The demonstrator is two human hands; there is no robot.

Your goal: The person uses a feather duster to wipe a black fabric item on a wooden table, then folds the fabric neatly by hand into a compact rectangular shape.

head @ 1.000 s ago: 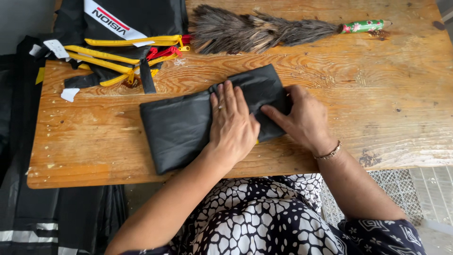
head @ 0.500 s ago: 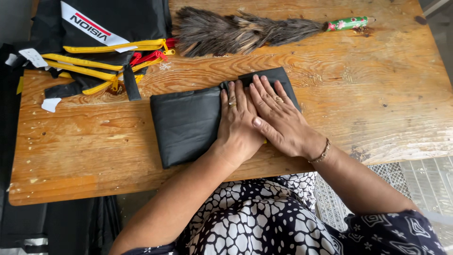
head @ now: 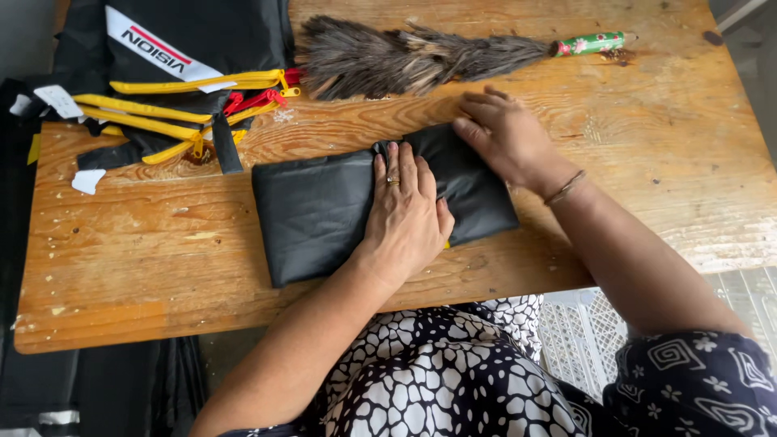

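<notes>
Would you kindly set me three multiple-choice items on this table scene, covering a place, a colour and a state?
1. Where does the feather duster lie?
A. beyond the folded black fabric
B. on the floor
C. under the fabric

2. What colour is the duster's handle?
A. blue
B. green
C. plain white

3. How is the left hand?
A. raised in the air
B. gripping the duster
C. pressed flat on the fabric

Answers: A, the duster lies at the table's far edge; B, the handle is green patterned; C, the palm lies flat on the fabric, the right hand at its far corner.
</notes>
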